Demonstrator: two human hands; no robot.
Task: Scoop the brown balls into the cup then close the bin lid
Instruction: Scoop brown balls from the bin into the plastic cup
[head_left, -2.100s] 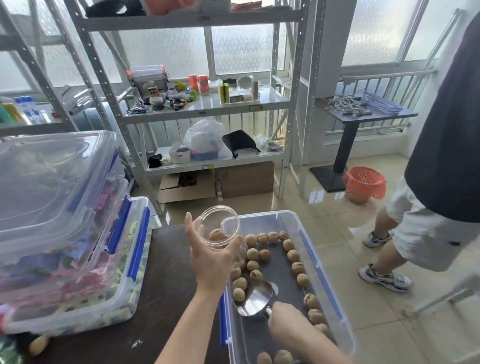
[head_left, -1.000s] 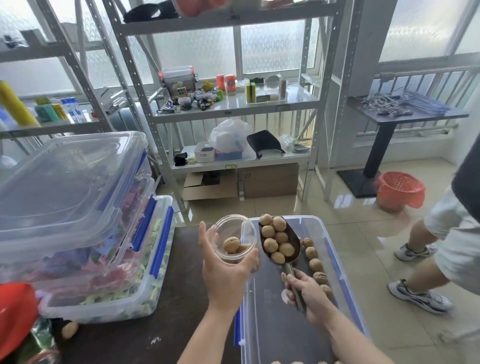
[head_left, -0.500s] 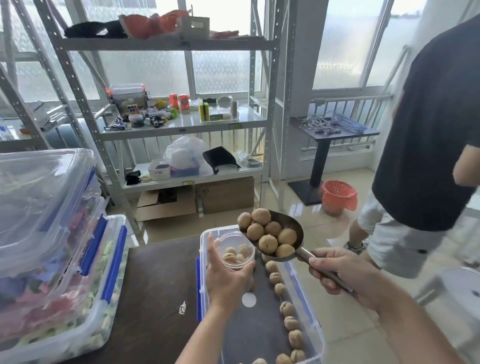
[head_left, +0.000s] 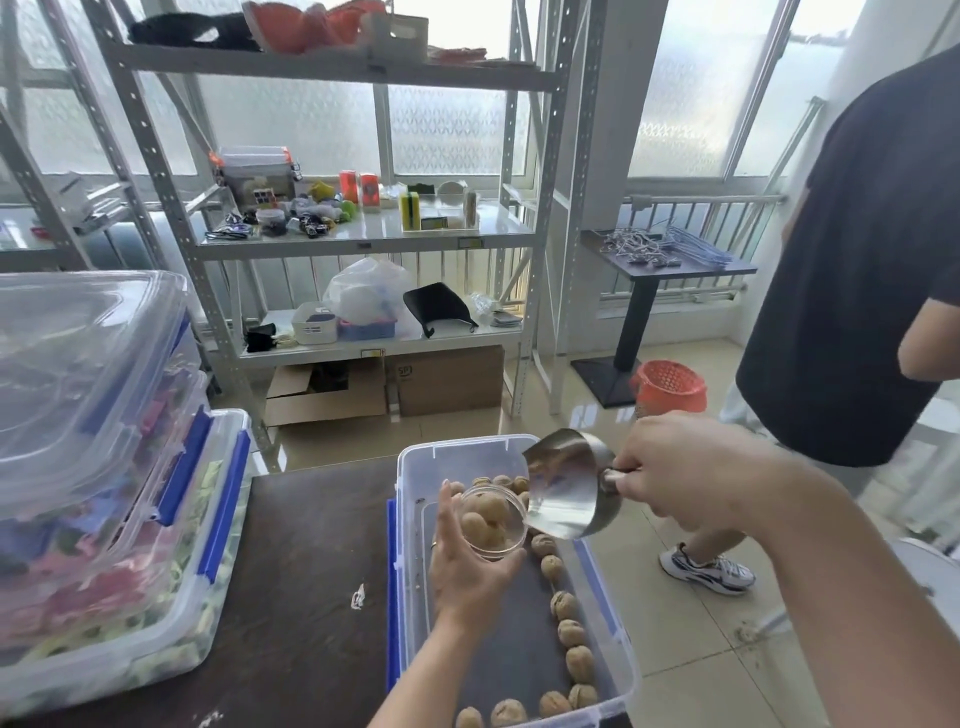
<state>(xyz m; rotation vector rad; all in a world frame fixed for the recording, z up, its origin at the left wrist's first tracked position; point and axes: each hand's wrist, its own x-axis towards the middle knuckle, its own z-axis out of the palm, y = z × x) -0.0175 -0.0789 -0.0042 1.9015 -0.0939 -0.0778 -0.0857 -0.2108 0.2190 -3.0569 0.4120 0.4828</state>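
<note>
Left hand: the left hand (head_left: 470, 564) cradles a small clear plastic cup (head_left: 492, 521) from below, fingers wrapped round it, tilted over the bin.
Right hand: the right hand (head_left: 685, 470) is clenched on the handle of a shiny steel scoop (head_left: 563, 486), mouth tipped against the cup.
Brown balls: wrinkled, walnut-like brown balls (head_left: 571, 634); likely light, hard, prone to roll.
Cup: nearly full, smooth; best held round its wall.
Bin: clear rectangular plastic bin (head_left: 415, 525) with blue latches, on a dark table (head_left: 311, 545), uncovered.

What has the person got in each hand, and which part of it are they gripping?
The left hand cradles the clear cup of brown balls around its side and base. The right hand grips the metal scoop by its handle.
</note>
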